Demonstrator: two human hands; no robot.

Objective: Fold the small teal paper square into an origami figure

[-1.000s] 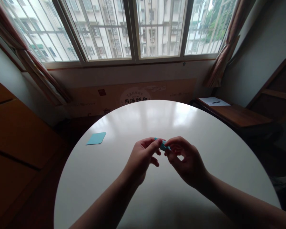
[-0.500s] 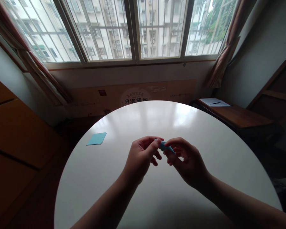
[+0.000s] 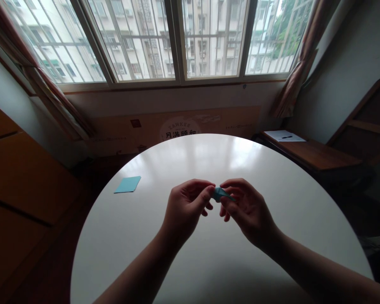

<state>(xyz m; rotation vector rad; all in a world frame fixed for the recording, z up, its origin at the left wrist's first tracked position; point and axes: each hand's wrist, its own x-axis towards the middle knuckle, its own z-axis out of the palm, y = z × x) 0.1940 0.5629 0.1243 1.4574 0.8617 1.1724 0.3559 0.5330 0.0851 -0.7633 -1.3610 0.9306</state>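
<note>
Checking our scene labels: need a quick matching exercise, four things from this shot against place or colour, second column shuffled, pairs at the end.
Column 1
1. Round table
2. Folded paper
3. Square paper
4. Pen

Column 2
A. Lying on a white sheet to the right
B. Between the left hand and the right hand
C. White and glossy
D. Lying flat near the left edge of the tabletop

Pairs: 1-C, 2-B, 3-D, 4-A
</note>
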